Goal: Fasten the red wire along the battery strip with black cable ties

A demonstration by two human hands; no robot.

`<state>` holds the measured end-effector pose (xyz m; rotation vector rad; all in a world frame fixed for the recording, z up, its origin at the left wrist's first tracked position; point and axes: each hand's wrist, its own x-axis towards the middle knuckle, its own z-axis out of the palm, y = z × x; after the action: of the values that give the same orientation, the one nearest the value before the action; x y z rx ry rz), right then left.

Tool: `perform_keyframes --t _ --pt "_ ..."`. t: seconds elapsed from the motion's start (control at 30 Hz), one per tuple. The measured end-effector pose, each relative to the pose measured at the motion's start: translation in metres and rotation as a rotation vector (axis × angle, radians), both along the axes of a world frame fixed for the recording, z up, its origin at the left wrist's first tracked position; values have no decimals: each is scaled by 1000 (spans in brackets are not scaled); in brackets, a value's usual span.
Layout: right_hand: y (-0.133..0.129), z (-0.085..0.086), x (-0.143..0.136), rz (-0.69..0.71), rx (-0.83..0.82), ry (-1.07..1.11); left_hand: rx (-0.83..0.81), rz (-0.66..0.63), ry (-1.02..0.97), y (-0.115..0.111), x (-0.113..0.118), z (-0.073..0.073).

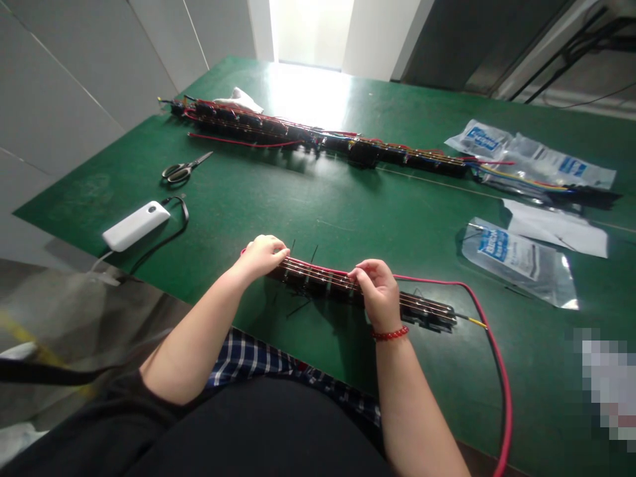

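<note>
A long black bar-shaped assembly (pixel 342 286) with copper-coloured strips along its top lies on the table in front of me. A red cable (pixel 437 281) runs along its far edge, then loops off to the right and down towards me. My left hand (pixel 265 256) is closed over the left end of the assembly, gripping the cable there; the cable's red tip shows just beyond it. With thumb and fingertips pinched, my right hand (pixel 380 291) holds the cable near the middle of the assembly. Thin black cable ties (pixel 314 254) stick out between my hands.
Across the green table (pixel 278 192) lies a longer wired assembly (pixel 328 140). Scissors (pixel 181 172) and a white power bank (pixel 136 225) with a black cord are at left. Clear printed bags (pixel 521 262) and a white paper sheet (pixel 556 228) lie at right.
</note>
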<state>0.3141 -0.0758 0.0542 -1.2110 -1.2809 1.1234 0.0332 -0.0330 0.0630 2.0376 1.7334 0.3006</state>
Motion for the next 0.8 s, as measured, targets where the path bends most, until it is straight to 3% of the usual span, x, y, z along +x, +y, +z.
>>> perform_keyframes --t 0.8 --pt "-1 -4 2 21 34 -110 -17 20 -75 -5 5 3"
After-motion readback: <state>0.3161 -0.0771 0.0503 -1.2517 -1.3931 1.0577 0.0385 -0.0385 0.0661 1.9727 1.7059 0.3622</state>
